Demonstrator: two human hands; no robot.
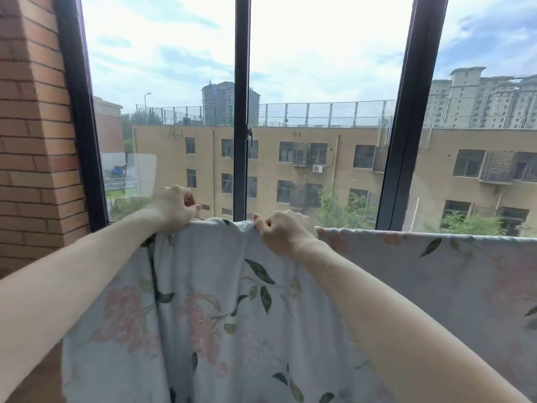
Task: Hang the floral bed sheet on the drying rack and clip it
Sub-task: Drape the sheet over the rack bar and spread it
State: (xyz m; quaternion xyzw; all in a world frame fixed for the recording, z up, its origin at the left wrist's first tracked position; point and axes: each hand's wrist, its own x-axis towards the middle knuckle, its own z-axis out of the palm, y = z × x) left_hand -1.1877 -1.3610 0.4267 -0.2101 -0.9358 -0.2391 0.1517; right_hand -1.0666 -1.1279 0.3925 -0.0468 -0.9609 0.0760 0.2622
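The floral bed sheet (220, 301), pale blue-white with pink flowers and dark green leaves, hangs over a horizontal bar in front of the window. The bar itself is hidden under the cloth. My left hand (171, 209) sits at the sheet's top left end with its fingers curled at the top edge. My right hand (283, 232) grips a bunched fold of the top edge a little to the right. Further right the sheet's top edge (421, 235) runs flat and level. No clip is visible.
A large window with dark frames (241, 112) stands just behind the sheet, with buildings and trees outside. A brick wall (32, 141) closes the left side, close to my left arm.
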